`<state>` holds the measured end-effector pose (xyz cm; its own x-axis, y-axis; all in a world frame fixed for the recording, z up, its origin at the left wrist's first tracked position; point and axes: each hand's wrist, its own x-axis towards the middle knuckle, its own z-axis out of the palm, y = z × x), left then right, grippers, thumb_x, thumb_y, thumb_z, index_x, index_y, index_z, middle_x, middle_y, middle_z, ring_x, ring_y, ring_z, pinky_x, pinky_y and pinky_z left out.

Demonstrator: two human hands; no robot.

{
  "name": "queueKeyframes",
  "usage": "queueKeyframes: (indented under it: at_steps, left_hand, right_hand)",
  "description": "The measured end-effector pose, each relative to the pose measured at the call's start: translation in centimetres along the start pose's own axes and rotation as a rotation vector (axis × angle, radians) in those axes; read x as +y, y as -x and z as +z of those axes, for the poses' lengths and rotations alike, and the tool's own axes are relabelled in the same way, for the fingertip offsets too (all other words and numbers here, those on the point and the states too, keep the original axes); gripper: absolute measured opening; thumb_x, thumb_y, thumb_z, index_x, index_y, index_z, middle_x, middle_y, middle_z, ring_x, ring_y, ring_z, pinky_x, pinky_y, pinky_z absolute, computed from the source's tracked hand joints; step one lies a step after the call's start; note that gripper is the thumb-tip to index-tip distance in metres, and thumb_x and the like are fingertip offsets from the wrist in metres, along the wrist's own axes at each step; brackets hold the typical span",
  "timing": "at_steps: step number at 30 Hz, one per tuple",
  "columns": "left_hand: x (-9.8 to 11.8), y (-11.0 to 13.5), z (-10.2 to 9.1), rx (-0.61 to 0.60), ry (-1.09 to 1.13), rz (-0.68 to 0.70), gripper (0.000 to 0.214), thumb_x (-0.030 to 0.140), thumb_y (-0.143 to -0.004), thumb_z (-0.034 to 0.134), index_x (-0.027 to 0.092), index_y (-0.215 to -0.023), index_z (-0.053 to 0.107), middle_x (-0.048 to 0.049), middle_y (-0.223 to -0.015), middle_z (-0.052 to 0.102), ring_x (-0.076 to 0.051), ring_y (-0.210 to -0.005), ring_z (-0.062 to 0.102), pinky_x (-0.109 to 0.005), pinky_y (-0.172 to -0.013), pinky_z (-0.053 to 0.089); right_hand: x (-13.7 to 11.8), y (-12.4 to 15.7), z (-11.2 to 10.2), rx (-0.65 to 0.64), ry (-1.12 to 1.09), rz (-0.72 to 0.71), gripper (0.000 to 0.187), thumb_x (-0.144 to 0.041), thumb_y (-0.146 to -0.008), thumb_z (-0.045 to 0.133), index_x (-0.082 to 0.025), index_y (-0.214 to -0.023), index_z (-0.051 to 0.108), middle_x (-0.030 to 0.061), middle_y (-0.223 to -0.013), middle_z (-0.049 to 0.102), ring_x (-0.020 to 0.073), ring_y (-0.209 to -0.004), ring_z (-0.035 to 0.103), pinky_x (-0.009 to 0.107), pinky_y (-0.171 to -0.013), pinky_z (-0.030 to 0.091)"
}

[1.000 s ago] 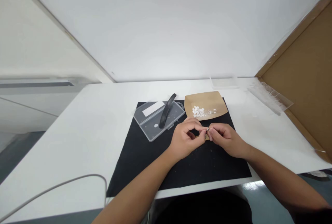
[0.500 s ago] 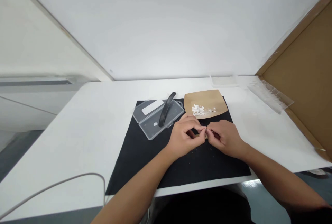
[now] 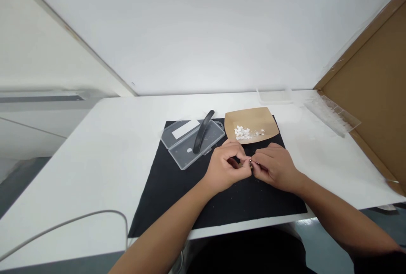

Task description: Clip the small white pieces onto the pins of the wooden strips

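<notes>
My left hand [image 3: 226,166] and my right hand [image 3: 274,167] meet over the black mat [image 3: 177,189], fingertips pinched together on a tiny part [image 3: 250,163] too small to name. Both hands are closed. Just behind them lies a brown paper tray [image 3: 252,118] holding several small white pieces [image 3: 242,132]. To the left sits an open clear plastic case [image 3: 190,141] with a black curved tool [image 3: 203,131] resting across it.
The mat lies on a white table [image 3: 104,160]. A clear plastic strip tray [image 3: 331,115] and a clear lid [image 3: 274,95] sit at the back right beside a brown board [image 3: 371,88]. A grey cable [image 3: 63,225] curves at the front left.
Both hands have stayed pinched together; the right hand has rolled slightly so its fingers curl lower over the part. The view shifted a little.
</notes>
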<state>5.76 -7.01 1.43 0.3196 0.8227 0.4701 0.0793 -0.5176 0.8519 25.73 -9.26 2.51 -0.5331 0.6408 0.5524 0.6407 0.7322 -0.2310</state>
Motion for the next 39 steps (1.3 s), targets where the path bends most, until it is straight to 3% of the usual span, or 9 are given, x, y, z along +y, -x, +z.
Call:
queueKeyframes:
  at_steps: [5,14,23,27,39]
  left_hand:
    - [-0.03,0.18,-0.05,-0.009,0.101,-0.141,0.02,0.018,-0.079,0.075,0.018,-0.065,0.061,-0.0037,-0.067,0.063,-0.016,-0.073,0.059,-0.021,-0.052,0.044]
    - [-0.18,0.38,-0.18,-0.093,0.417,-0.364,0.034,0.042,-0.088,0.079,0.013,-0.075,0.069,-0.005,-0.08,0.062,-0.011,-0.063,0.062,-0.016,-0.04,0.054]
    - [-0.32,0.46,0.05,-0.103,0.544,-0.406,0.033,0.044,-0.088,0.083,0.012,-0.084,0.076,-0.0054,-0.085,0.065,-0.011,-0.064,0.063,-0.016,-0.038,0.056]
    - [-0.41,0.49,0.03,-0.103,0.547,-0.396,0.03,0.042,-0.087,0.085,0.012,-0.092,0.079,-0.0056,-0.087,0.067,-0.01,-0.063,0.064,-0.016,-0.038,0.056]
    - [0.12,0.28,-0.07,-0.077,0.451,-0.381,0.031,0.042,-0.087,0.084,0.011,-0.09,0.079,-0.005,-0.085,0.065,-0.009,-0.057,0.063,-0.016,-0.038,0.056]
  right_hand:
    - [0.11,0.07,-0.32,-0.097,-0.063,0.039,0.029,-0.023,-0.106,0.048,-0.021,-0.078,0.056,-0.0014,-0.067,0.063,0.0131,-0.06,0.05,0.032,-0.067,0.031]
    - [0.67,0.36,-0.38,-0.174,-0.303,0.143,0.026,-0.029,-0.113,0.043,-0.021,-0.1,0.064,-0.0002,-0.081,0.071,0.0147,-0.067,0.055,0.033,-0.072,0.034]
    - [0.71,0.3,-0.82,-0.168,-0.41,0.216,0.033,-0.034,-0.114,0.037,-0.022,-0.095,0.061,0.0016,-0.085,0.071,0.0158,-0.071,0.057,0.032,-0.074,0.04]
    - [0.77,0.24,-0.93,-0.171,-0.412,0.247,0.033,-0.035,-0.114,0.039,-0.022,-0.093,0.061,0.0013,-0.083,0.07,0.0162,-0.072,0.056,0.032,-0.074,0.04]
    - [0.72,0.31,-0.79,-0.197,-0.433,0.283,0.035,-0.036,-0.114,0.039,-0.022,-0.092,0.062,0.0008,-0.082,0.069,0.0158,-0.072,0.057,0.032,-0.075,0.041]
